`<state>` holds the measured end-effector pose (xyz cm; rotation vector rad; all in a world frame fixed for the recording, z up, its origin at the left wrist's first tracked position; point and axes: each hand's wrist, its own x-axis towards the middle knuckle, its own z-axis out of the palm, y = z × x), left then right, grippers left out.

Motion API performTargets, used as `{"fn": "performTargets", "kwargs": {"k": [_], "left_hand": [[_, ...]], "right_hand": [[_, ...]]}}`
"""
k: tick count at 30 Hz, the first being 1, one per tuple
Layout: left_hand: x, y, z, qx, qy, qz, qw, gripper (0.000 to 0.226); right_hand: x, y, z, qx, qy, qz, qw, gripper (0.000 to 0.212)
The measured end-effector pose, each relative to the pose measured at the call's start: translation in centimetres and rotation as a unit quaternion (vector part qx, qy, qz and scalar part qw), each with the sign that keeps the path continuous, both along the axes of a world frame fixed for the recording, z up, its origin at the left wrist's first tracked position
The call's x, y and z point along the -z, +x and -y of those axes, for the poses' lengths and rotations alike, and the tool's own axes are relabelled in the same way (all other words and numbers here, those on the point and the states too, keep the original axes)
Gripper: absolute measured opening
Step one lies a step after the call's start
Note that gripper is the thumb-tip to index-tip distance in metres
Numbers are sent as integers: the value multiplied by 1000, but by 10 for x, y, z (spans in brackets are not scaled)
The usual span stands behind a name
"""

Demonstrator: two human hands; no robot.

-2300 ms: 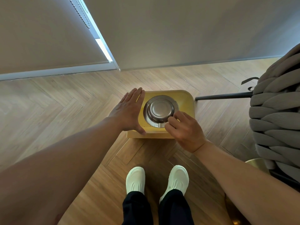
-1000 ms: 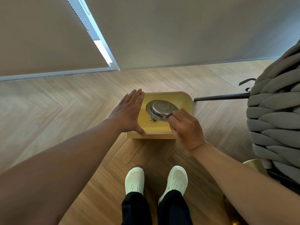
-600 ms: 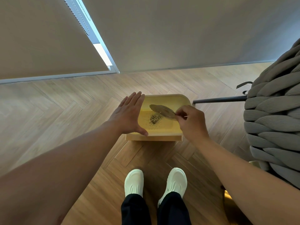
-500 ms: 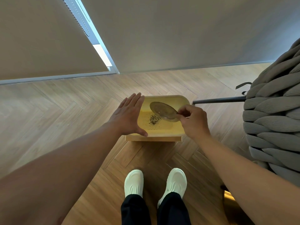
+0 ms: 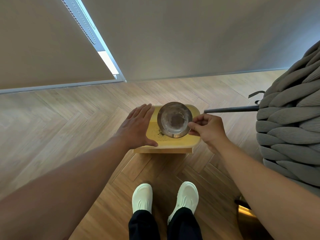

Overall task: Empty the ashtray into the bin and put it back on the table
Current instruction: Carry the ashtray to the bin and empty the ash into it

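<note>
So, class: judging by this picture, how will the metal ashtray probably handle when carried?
The ashtray looks thin and rigid, so probably light. The right hand pinches only its rim, so the smooth metal could slip. Residue inside may spill into the bin if tilted.

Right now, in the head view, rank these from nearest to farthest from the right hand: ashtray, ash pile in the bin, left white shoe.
From the right hand:
1. Ashtray, pinched at its right rim.
2. Ash pile, on the bin floor, leftward.
3. Left white shoe, on the floor below.
</note>
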<state>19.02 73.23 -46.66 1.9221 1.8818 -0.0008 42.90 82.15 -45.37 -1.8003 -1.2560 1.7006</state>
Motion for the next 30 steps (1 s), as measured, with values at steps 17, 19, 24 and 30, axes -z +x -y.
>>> {"fn": "performTargets", "kwargs": {"k": [17, 19, 24, 30], "left_hand": [[-3, 2, -2, -19, 11, 74, 997, 114], [-4, 2, -1, -23, 8, 80, 997, 111], [-5, 0, 1, -25, 4, 85, 996, 107], [-4, -2, 1, -33, 3, 88, 996, 109]], "right_hand": [[2, 1, -3, -20, -121, -85, 989, 27], [3, 0, -2, -39, -117, -84, 989, 33], [3, -1, 0, -102, -65, -74, 990, 52], [4, -8, -2, -226, 22, 4, 974, 68]]}}
